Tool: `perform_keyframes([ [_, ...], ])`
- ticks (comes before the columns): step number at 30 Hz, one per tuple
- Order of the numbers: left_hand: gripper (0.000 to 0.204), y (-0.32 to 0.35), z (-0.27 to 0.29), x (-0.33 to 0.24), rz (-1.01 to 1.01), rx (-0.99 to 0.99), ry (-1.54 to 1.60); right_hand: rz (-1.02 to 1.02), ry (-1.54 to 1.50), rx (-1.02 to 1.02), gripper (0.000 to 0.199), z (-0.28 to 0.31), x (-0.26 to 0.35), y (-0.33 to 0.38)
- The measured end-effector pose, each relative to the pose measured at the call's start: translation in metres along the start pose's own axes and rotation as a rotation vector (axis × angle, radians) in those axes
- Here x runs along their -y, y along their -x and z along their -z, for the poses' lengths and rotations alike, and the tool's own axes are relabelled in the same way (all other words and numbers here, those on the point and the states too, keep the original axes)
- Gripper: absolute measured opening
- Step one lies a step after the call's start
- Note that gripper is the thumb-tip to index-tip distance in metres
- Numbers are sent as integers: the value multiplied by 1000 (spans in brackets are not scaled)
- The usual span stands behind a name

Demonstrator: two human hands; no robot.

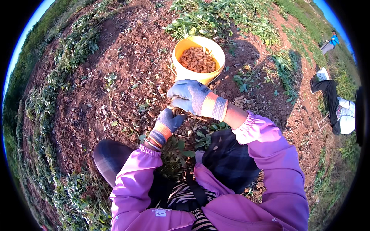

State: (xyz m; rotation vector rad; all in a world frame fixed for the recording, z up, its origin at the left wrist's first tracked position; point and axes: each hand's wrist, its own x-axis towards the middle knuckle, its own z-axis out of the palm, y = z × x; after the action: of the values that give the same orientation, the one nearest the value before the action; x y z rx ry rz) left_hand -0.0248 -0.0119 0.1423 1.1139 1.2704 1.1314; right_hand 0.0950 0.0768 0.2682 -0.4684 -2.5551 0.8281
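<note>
Tan, stringy plant clump point(175, 111), small and partly covered by gloves: located between both hands, below the near side of a round yellow bucket point(184, 74) and apart from it. Left hand point(169, 121), in a dark blue-grey work glove with orange-and-grey knitted cuff: closed around the clump, thumb reaching toward the right, wrist tilted up and inward. Right hand point(191, 97), in a pale grey-lilac glove with matching orange band: placed above and slightly right of the left, back turned upward, fingers bent and pointing left; cannot tell the exact hold beneath.

Sleeves, purple, gathered at the wrists: left forearm rising from the lower edge, slanting rightward; right elbow bent well outward, forearm slanting up and left. Bucket contents: heap of brown peanut pods point(197, 60), below rim level. Beneath the left hand: leafy green plant point(181, 148), between the dark-trousered legs. Ground: reddish-brown crumbly soil point(127, 77), scattered with leaves.
</note>
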Motion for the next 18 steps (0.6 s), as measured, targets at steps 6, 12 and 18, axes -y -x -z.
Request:
perform_keyframes([
  [6, 18, -3, 15, 23, -96, 40, -777, -61, 299, 129, 17, -30, 9, -4],
  [12, 32, 3, 3, -23, -103, 73, -3, -385, -430, -77, 11, -27, -21, 2],
  [18, 33, 22, 2, -50, -81, 80, 239, -550, -835, -287, 10, 17, -15, -26],
])
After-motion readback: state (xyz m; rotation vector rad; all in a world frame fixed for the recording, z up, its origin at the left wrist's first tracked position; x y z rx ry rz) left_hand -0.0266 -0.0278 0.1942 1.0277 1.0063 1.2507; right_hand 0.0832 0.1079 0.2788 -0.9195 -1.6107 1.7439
